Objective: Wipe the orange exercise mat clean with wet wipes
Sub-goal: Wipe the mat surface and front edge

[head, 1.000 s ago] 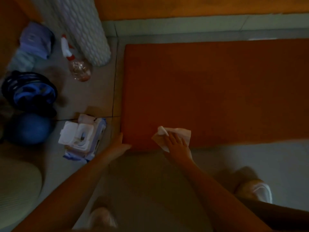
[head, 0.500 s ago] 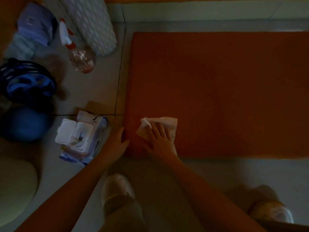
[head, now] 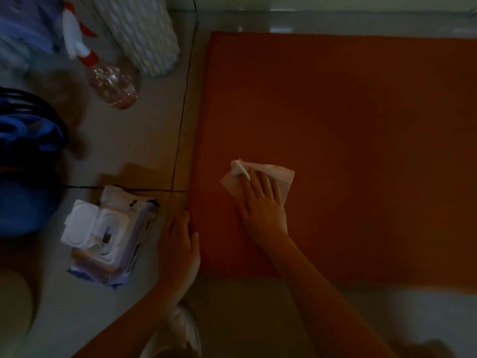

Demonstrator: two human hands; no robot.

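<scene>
We count one orange exercise mat (head: 361, 151), one wet wipe (head: 281, 174), one wipes pack (head: 111, 236), one spray bottle (head: 111, 83), one blue ball (head: 23, 205), and two hands: left hand (head: 178, 249), right hand (head: 263, 205).

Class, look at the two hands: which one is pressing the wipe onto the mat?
The right hand, flat on the wipe; the left hand rests at the mat edge.

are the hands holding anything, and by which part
Nothing is gripped. The right hand presses flat on the wet wipe, covering its near half; the left hand rests by the mat.
</scene>
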